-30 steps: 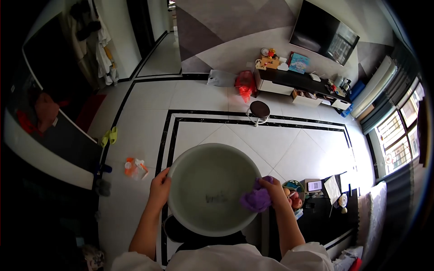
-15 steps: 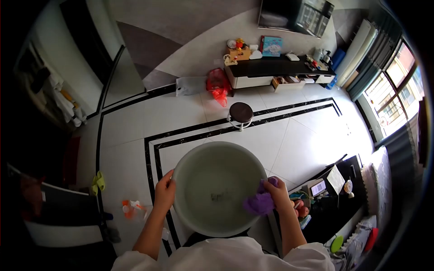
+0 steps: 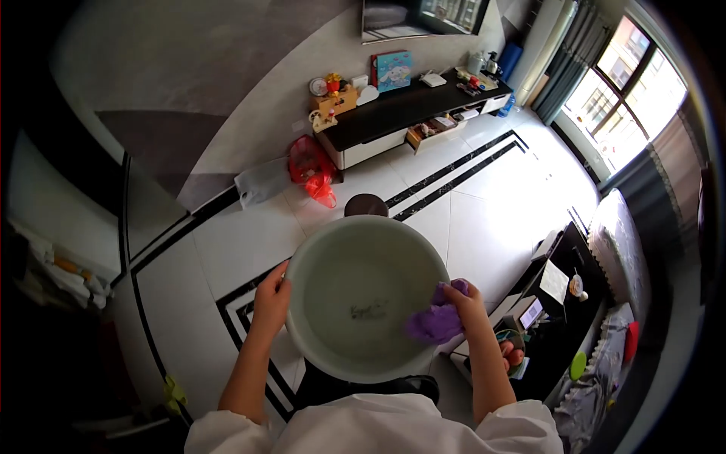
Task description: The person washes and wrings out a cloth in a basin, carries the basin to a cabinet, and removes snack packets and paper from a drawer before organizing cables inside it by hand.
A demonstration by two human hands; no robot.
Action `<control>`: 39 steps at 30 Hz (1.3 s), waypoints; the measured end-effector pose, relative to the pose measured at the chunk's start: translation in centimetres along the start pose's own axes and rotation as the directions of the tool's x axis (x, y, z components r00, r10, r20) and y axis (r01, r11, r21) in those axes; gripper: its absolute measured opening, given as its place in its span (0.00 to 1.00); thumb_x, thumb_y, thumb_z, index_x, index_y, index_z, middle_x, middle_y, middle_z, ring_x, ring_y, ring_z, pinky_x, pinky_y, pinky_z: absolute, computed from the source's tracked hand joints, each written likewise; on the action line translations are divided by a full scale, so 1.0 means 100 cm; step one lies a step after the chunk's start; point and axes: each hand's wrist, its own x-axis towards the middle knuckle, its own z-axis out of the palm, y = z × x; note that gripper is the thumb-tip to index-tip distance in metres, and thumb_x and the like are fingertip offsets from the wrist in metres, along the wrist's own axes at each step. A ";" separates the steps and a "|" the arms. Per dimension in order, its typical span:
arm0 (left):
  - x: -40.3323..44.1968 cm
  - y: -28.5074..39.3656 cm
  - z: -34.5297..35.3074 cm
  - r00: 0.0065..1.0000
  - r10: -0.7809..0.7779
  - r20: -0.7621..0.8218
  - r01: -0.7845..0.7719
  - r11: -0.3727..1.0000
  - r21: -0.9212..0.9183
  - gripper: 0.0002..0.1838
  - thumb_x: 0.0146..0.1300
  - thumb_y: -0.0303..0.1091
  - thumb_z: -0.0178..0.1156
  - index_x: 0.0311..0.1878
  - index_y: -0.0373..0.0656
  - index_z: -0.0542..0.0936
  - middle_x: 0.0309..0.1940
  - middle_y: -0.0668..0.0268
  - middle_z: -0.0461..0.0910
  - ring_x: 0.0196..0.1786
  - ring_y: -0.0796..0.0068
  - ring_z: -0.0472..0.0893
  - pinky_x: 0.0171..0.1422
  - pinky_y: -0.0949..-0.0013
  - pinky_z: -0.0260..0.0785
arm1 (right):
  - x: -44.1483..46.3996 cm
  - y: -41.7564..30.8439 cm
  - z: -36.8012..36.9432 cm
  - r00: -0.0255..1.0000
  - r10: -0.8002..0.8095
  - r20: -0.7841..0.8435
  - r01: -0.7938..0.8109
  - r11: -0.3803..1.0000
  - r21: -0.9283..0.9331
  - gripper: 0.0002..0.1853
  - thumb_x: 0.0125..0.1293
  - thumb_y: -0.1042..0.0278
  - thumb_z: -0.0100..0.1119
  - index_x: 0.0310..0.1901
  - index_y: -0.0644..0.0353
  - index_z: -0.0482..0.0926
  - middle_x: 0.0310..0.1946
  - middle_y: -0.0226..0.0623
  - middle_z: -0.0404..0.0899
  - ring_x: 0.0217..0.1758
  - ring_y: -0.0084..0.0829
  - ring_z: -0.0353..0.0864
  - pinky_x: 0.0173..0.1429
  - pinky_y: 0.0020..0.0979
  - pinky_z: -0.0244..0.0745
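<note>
A large round grey-green basin (image 3: pixel 363 265) is held out in front of my body, with dark lettering on its inner bottom. My left hand (image 3: pixel 272 296) grips the basin's left rim, thumb on top. At the right rim my right hand (image 3: pixel 464 303) is closed round a purple cloth (image 3: pixel 435 325), part of which hangs inside the basin. Whether those fingers also grip the rim is hard to tell.
Beyond the basin stands a round brown stool (image 3: pixel 366 205). A red plastic bag (image 3: pixel 311 168) lies beside the long black TV cabinet (image 3: pixel 393 113). To the right is a black table (image 3: pixel 563 325) with a fruit basket (image 3: pixel 511 349), near a sofa (image 3: pixel 622 242).
The view has turned to the right, and the TV cabinet and window have come closer. The stool is now partly hidden behind the basin. Both hands keep their hold.
</note>
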 end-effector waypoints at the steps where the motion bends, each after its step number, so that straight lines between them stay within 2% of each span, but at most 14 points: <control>1: 0.022 -0.005 -0.002 1.000 -0.005 0.024 0.004 0.999 0.052 0.22 0.67 0.27 0.47 0.65 0.38 0.68 0.27 0.71 0.72 0.27 0.84 0.67 0.34 0.76 0.63 | 0.010 -0.005 0.006 1.000 -0.002 -0.028 0.003 1.000 0.017 0.10 0.59 0.68 0.61 0.37 0.66 0.76 0.30 0.35 0.79 0.31 0.25 0.78 0.38 0.27 0.76; 3: 0.060 0.008 0.002 0.996 0.000 0.088 -0.001 1.000 0.003 0.22 0.65 0.26 0.48 0.64 0.36 0.69 0.29 0.69 0.74 0.29 0.83 0.70 0.37 0.77 0.65 | 0.026 -0.010 0.016 0.997 0.018 -0.073 -0.013 0.997 0.071 0.10 0.59 0.68 0.61 0.37 0.66 0.76 0.30 0.36 0.79 0.31 0.26 0.79 0.38 0.27 0.77; 8: 0.152 0.018 0.009 0.971 0.070 0.227 -0.088 0.994 0.070 0.22 0.64 0.26 0.50 0.61 0.33 0.70 0.30 0.67 0.76 0.30 0.83 0.72 0.39 0.77 0.67 | 0.062 -0.026 0.039 0.970 0.083 -0.229 -0.045 0.985 0.166 0.10 0.59 0.69 0.61 0.37 0.67 0.76 0.30 0.37 0.80 0.30 0.26 0.79 0.37 0.27 0.77; 14: 0.228 0.068 0.049 0.937 0.085 0.339 -0.101 0.994 0.032 0.20 0.64 0.23 0.47 0.60 0.31 0.71 0.33 0.66 0.78 0.32 0.84 0.73 0.40 0.78 0.68 | 0.118 -0.053 0.028 0.964 0.039 -0.264 0.016 0.979 0.203 0.09 0.60 0.69 0.60 0.36 0.67 0.76 0.30 0.36 0.80 0.30 0.26 0.80 0.37 0.26 0.77; 17: 0.254 0.084 0.082 0.945 0.076 0.317 -0.081 0.997 0.003 0.20 0.64 0.23 0.47 0.60 0.31 0.71 0.34 0.66 0.78 0.32 0.84 0.74 0.40 0.78 0.68 | 0.152 -0.070 0.008 0.966 0.027 -0.258 0.025 0.980 0.198 0.10 0.60 0.68 0.61 0.37 0.67 0.76 0.30 0.36 0.80 0.30 0.26 0.80 0.37 0.26 0.77; 19: 0.270 0.085 0.101 0.946 0.073 0.316 -0.089 0.995 0.034 0.20 0.64 0.22 0.46 0.60 0.32 0.71 0.40 0.64 0.79 0.38 0.81 0.77 0.45 0.78 0.68 | 0.173 -0.089 -0.006 0.966 0.035 -0.256 0.017 0.980 0.196 0.10 0.60 0.68 0.61 0.37 0.67 0.77 0.30 0.36 0.80 0.30 0.25 0.80 0.37 0.25 0.77; 21: 0.285 0.091 0.131 0.948 0.129 0.289 -0.135 0.991 -0.001 0.21 0.64 0.21 0.46 0.60 0.32 0.71 0.43 0.62 0.80 0.42 0.80 0.78 0.48 0.77 0.68 | 0.201 -0.102 -0.026 0.975 0.006 -0.221 0.032 0.985 0.171 0.10 0.60 0.68 0.61 0.36 0.66 0.76 0.29 0.35 0.79 0.30 0.24 0.79 0.36 0.25 0.76; 22: 0.292 0.092 0.149 0.956 0.112 0.271 -0.109 0.994 -0.030 0.21 0.63 0.21 0.45 0.60 0.32 0.71 0.44 0.62 0.79 0.43 0.79 0.78 0.49 0.77 0.68 | 0.215 -0.110 -0.039 0.979 -0.006 -0.203 0.038 0.988 0.153 0.10 0.60 0.67 0.61 0.36 0.66 0.76 0.28 0.34 0.79 0.29 0.23 0.78 0.36 0.25 0.75; 27: 0.320 0.102 0.221 0.973 0.040 0.228 -0.020 0.996 -0.089 0.22 0.63 0.20 0.44 0.61 0.32 0.71 0.48 0.61 0.79 0.47 0.79 0.78 0.52 0.77 0.68 | 0.283 -0.149 -0.101 0.982 -0.042 -0.186 0.035 0.998 -0.043 0.10 0.59 0.67 0.61 0.37 0.65 0.76 0.29 0.33 0.79 0.29 0.23 0.78 0.36 0.25 0.75; 28: 0.324 0.103 0.236 0.981 0.048 0.187 -0.020 0.989 -0.150 0.22 0.63 0.20 0.45 0.61 0.32 0.71 0.42 0.64 0.79 0.41 0.81 0.77 0.48 0.78 0.68 | 0.297 -0.156 -0.110 0.983 -0.046 -0.180 0.030 0.995 -0.091 0.09 0.59 0.68 0.62 0.37 0.65 0.76 0.29 0.33 0.79 0.30 0.23 0.78 0.36 0.25 0.76; 31: 0.343 0.094 0.268 0.994 0.005 0.112 0.007 0.994 -0.111 0.22 0.64 0.22 0.46 0.61 0.33 0.70 0.34 0.69 0.77 0.34 0.84 0.73 0.43 0.79 0.66 | 0.335 -0.181 -0.133 0.988 -0.009 -0.157 -0.004 0.997 -0.082 0.08 0.60 0.69 0.61 0.36 0.65 0.76 0.28 0.33 0.79 0.30 0.23 0.78 0.36 0.25 0.76; 32: 0.348 0.098 0.278 0.996 -0.012 0.092 0.022 0.994 -0.110 0.21 0.64 0.24 0.48 0.61 0.33 0.70 0.29 0.71 0.72 0.30 0.86 0.69 0.38 0.79 0.64 | 0.347 -0.189 -0.139 0.990 -0.003 -0.143 -0.008 0.997 -0.079 0.08 0.60 0.70 0.60 0.36 0.65 0.76 0.28 0.33 0.79 0.29 0.23 0.78 0.36 0.25 0.76; 39: 0.406 0.113 0.340 0.998 -0.040 0.054 0.044 0.996 -0.074 0.21 0.64 0.25 0.48 0.61 0.34 0.71 0.25 0.74 0.68 0.26 0.86 0.66 0.33 0.80 0.61 | 0.441 -0.218 -0.174 0.993 0.030 -0.118 -0.039 0.996 -0.080 0.10 0.59 0.67 0.61 0.35 0.67 0.77 0.27 0.34 0.78 0.29 0.23 0.77 0.35 0.25 0.74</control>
